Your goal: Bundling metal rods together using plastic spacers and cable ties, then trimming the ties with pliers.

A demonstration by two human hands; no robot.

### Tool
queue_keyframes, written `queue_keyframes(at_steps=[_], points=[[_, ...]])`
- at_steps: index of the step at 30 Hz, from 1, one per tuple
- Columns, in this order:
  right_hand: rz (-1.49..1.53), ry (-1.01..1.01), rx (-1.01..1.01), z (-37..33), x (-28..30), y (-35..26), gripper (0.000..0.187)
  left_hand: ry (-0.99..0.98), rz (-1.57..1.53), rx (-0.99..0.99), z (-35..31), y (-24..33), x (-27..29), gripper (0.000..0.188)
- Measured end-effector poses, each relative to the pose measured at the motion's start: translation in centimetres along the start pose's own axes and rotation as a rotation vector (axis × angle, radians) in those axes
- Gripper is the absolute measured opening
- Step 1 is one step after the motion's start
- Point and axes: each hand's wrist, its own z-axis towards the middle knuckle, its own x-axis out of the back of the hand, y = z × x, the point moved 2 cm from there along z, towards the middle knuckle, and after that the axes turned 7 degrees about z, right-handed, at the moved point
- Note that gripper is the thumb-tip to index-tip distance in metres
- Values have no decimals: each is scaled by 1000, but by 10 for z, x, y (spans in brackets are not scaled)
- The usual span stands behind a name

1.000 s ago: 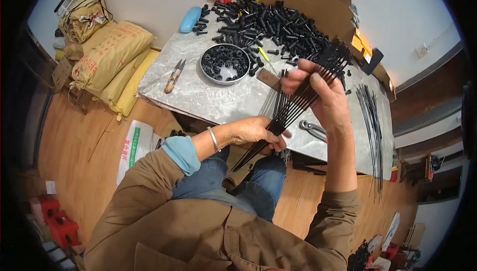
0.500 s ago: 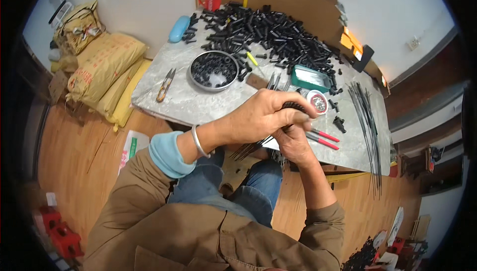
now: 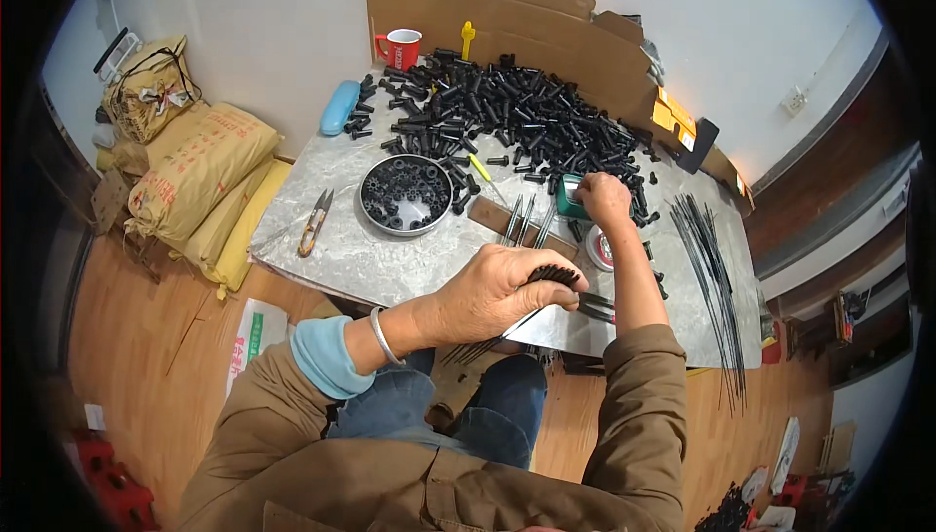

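- Head view (clock face over the whole view, 12 at top). Stage, judged from the layout: one bundle of thin black rods (image 3: 552,275) is gathered in hand; further loose rods (image 3: 710,283) lie ungathered on the table (image 3: 336,176) near 3 o'clock.
- Heap of black parts (image 3: 526,113), 1 o'clock, unsorted; small black rings sit in a round dish (image 3: 405,231), 10 o'clock. How much is left overall: cannot tell.
- Bundle position: just off centre toward 5 o'clock, upper ends bunched at the fist, lower ends fanning toward 7–8 o'clock, above the lap.
- Left hand (image 3: 495,295): closed round the bundle, thumb and fingers wrapped firmly about it.
- Right hand (image 3: 606,200): between 2 and 3 o'clock, fingers bent down at a green tray (image 3: 566,205). Fingertips hidden; cannot tell how far open they are or whether they hold anything.
- Small round tub (image 3: 597,252): just beside the right forearm, on its 9 o'clock side.
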Motion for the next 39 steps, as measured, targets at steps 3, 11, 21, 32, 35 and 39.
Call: queue_keyframes(at_steps=[3, 11, 21, 32, 35, 39], points=[[-88, 102, 117, 2, 1, -2, 15, 3, 49, -9, 0, 0, 2, 16], [501, 493, 133, -49, 95, -27, 10, 44, 43, 59, 6, 2, -4, 20], [775, 197, 424, -190, 160, -127, 12, 58, 24, 132, 2, 0, 0, 18], [790, 196, 415, -188, 157, -126, 24, 58, 64, 158, 3, -1, 3, 17], [768, 194, 436, -187, 157, -126, 25, 52, 71, 150, 4, -2, 3, 18], [730, 251, 498, -184, 161, -127, 23, 18, 86, 116, 6, -1, 2, 18]])
